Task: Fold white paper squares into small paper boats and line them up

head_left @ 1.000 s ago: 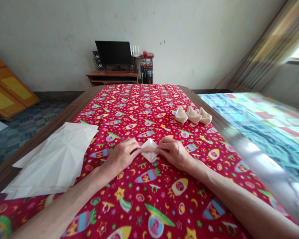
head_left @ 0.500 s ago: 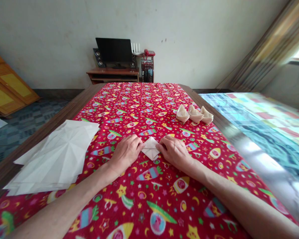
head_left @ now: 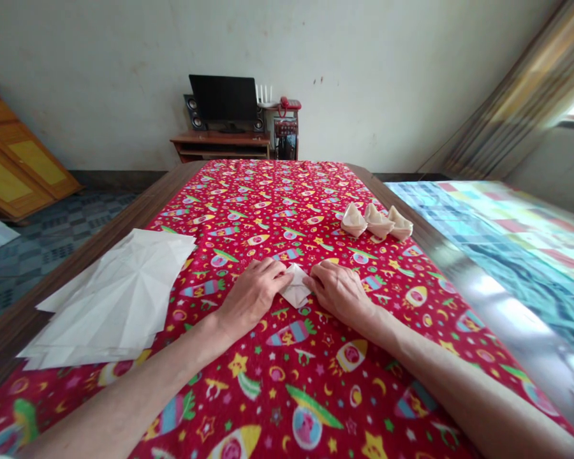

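Note:
A small white folded paper (head_left: 296, 290) lies on the red patterned cloth (head_left: 287, 357), between my two hands. My left hand (head_left: 258, 287) is closed at its left edge, the fingertips reaching onto the paper. On the opposite side, my right hand (head_left: 339, 287) pinches the right corner, fingers curled under. To the left lies a stack of creased white paper sheets (head_left: 119, 293). Three folded paper boat-like shapes (head_left: 379, 222) stand in a row beyond my right hand.
The cloth covers a dark wooden table (head_left: 138, 207). A bed (head_left: 488, 236) with a checked cover is on the right. At the far wall stand a monitor (head_left: 224, 99) on a small desk and a red telephone (head_left: 289, 104). A yellow-panelled cabinet (head_left: 23, 156) stands on the left.
My left fingers have moved a little farther over the paper's left side. The whole view has shifted slightly. My right hand keeps its hold on the corner.

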Demonstrator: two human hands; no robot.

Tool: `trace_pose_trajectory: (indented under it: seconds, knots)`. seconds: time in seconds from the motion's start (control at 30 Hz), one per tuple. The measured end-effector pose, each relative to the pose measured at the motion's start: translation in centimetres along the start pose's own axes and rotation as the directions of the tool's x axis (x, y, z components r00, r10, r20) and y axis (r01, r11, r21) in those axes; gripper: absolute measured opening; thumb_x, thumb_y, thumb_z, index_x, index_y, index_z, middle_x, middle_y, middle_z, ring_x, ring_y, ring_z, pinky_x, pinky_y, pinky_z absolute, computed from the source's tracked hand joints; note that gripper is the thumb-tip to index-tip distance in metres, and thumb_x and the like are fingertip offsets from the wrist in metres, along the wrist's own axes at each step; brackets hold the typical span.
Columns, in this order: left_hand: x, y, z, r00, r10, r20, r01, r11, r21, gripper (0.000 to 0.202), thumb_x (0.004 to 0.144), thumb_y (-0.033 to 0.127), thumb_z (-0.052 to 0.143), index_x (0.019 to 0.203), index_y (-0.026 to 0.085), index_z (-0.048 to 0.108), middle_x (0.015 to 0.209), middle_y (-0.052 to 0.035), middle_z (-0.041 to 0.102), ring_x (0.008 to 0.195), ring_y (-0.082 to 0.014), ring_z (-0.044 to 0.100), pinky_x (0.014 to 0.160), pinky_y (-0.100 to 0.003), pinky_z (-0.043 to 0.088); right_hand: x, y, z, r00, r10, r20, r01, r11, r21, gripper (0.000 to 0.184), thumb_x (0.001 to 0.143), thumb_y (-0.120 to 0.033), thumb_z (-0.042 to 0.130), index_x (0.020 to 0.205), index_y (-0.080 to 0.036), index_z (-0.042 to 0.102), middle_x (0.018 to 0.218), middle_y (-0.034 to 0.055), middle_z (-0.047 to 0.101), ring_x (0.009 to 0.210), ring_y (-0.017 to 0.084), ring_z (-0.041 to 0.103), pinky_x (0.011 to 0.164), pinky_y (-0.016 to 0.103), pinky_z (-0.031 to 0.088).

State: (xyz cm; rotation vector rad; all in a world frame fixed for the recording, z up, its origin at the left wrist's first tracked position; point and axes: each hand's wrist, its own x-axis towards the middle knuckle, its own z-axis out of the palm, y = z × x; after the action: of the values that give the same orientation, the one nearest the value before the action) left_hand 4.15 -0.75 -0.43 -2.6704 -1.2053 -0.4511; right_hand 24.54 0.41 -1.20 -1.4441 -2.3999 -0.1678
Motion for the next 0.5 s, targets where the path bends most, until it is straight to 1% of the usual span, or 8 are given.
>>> trace_pose_trajectory:
  seconds: [0.07,0.2,0.3,0.4,0.5]
  knots:
    - [-0.3,0.4,-0.2,0.999,0.021,0.048,-0.021,1.0,0.008,0.026,0.093,0.018,0.045,0.117,0.02,0.054,0.104,-0.0043,0.057,0.099,-0.0207,0.049,0.085,-0.035,0.042,0.0,0.0,0.1,1.0,-0.02,-0.01,0.02,1.0,-0.003,0.027,0.094,-0.036,0.045,0.076,-0.018,0.057,0.074,0.0029,0.06,0.067,0.013,0.054,0.06,0.025,0.029]
    - [-0.8,1.1,-0.4,0.994,-0.018,0.112,0.021,0.999,-0.026,0.038,0.089,0.007,0.04,0.125,0.017,0.049,0.114,-0.0065,0.055,0.104,-0.0213,0.047,0.088,-0.035,0.043,0.0,0.1,0.0,1.0,-0.027,-0.003,0.027,1.0,0.01,0.025,0.093,-0.034,0.047,0.075,-0.019,0.056,0.075,0.0032,0.06,0.066,0.013,0.053,0.059,0.025,0.029]
    - [-1.0,1.1,-0.6,0.991,-0.027,0.13,0.034,0.998,-0.05,0.044,0.086,0.004,0.04,0.127,0.018,0.048,0.118,-0.0069,0.054,0.105,-0.0221,0.047,0.089,-0.037,0.043,0.0,0.3,-0.2,0.999,-0.023,0.026,0.022,1.0,0.017,0.022,0.092,-0.032,0.049,0.076,-0.019,0.056,0.077,0.0031,0.061,0.067,0.013,0.053,0.059,0.026,0.029]
    - [-1.0,0.8,-0.6,0.992,-0.025,0.127,0.034,0.997,-0.072,0.046,0.086,0.005,0.041,0.129,0.02,0.048,0.12,-0.0069,0.052,0.105,-0.0224,0.047,0.091,-0.038,0.041,0.0,0.6,-0.5,0.996,-0.019,0.086,0.018,1.0,0.015,0.018,0.091,-0.03,0.051,0.078,-0.019,0.056,0.078,0.0026,0.062,0.067,0.013,0.054,0.056,0.026,0.028]
    - [-1.0,0.6,-0.6,0.99,-0.024,0.14,0.034,0.997,-0.07,0.05,0.085,0.004,0.041,0.132,0.022,0.045,0.123,-0.0071,0.05,0.107,-0.0228,0.046,0.093,-0.038,0.04,0.1,0.7,-1.0,0.993,-0.014,0.116,0.013,1.0,0.007,0.015,0.09,-0.029,0.051,0.08,-0.019,0.058,0.08,0.0025,0.063,0.069,0.013,0.055,0.056,0.026,0.028]
